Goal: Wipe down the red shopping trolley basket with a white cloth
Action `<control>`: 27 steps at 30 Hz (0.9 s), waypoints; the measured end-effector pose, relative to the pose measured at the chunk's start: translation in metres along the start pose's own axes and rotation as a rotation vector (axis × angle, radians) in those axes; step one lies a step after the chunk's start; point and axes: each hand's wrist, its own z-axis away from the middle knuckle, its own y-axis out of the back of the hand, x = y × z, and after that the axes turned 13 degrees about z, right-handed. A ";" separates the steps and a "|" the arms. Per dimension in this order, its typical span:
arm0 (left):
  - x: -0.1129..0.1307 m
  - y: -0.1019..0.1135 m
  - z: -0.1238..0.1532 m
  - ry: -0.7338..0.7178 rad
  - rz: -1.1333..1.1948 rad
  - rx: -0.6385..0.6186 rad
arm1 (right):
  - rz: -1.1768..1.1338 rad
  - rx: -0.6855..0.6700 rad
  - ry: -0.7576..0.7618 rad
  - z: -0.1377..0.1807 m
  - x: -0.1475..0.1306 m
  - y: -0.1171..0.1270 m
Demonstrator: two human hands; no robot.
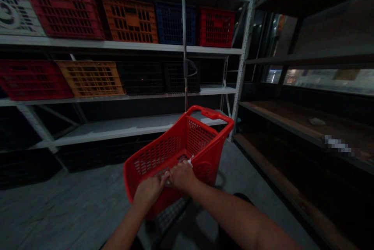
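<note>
A red plastic shopping basket (178, 145) stands tilted in front of me, its handle at the far rim. My left hand (149, 191) and my right hand (182, 175) sit side by side on its near rim, fingers curled over the edge. A small white thing shows between my right fingers and the rim; I cannot make out what it is. The inside of the basket looks bare where it shows.
Metal shelving (117, 45) along the far wall carries red, orange, blue, black and white crates. A dark wooden shelf rack (306, 125) runs along the right. A thin pole (184, 47) rises behind the basket. Grey concrete floor (73, 203) lies to the left.
</note>
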 end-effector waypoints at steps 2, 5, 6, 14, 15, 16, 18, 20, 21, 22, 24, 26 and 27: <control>-0.008 0.003 0.003 0.024 0.052 -0.008 | 0.044 0.013 0.004 0.004 0.022 0.004; -0.022 0.009 0.005 0.064 0.122 0.006 | 0.141 0.033 0.025 0.013 0.074 0.017; -0.027 0.010 0.006 0.060 0.132 0.008 | 0.168 0.052 0.045 0.017 0.096 0.024; -0.062 0.016 0.007 0.092 0.162 -0.009 | 0.323 0.074 0.038 0.046 0.246 0.082; -0.065 0.017 0.007 0.103 0.168 -0.012 | 0.328 0.080 0.021 0.048 0.252 0.084; -0.067 0.017 0.007 0.108 0.175 -0.013 | 0.336 0.092 -0.008 0.049 0.253 0.084; -0.068 0.019 0.009 0.113 0.187 -0.009 | 0.359 0.131 -0.107 0.048 0.245 0.081; -0.063 0.022 0.009 0.128 0.185 -0.001 | 0.371 0.175 -0.192 0.046 0.229 0.075; -0.058 0.025 0.007 0.133 0.189 0.007 | 0.366 0.191 -0.203 0.044 0.220 0.072; -0.049 0.028 0.004 0.129 0.201 0.021 | 0.357 0.204 -0.200 0.041 0.211 0.070; -0.024 0.037 -0.007 0.084 0.254 0.064 | 0.342 0.214 -0.188 0.035 0.194 0.067; 0.011 0.045 -0.026 0.019 0.294 0.108 | 0.338 0.208 -0.202 0.028 0.179 0.065; 0.029 0.048 -0.036 -0.005 0.303 0.109 | 0.341 0.199 -0.215 0.025 0.172 0.065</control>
